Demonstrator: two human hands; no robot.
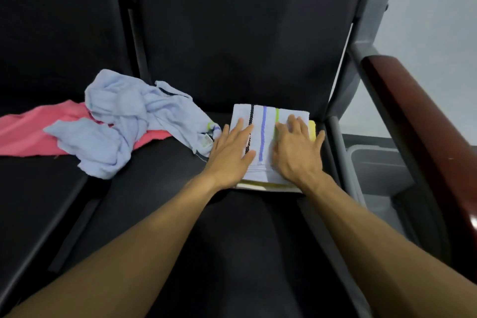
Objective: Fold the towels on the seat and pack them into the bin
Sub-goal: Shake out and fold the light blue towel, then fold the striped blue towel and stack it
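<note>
Both hands, left hand [233, 153] and right hand [296, 148], press flat with fingers straight on the folded striped towel [264, 137] stacked over a yellow one [312, 128], while left of the fingers a blue towel [124, 121] and pink towel [31, 134] look unfolded, bin [376, 175] apparently unpacked.

nubby terry-cloth folded towel [265, 137], matt black leatherette seat [160, 201], glossy dark wood armrest [423, 121]

Dim, even indoor lighting with soft shadows. The whole frame is slightly blurred. Wide-angle distortion bends the armrest [426, 121], which carries a small glare spot.
</note>
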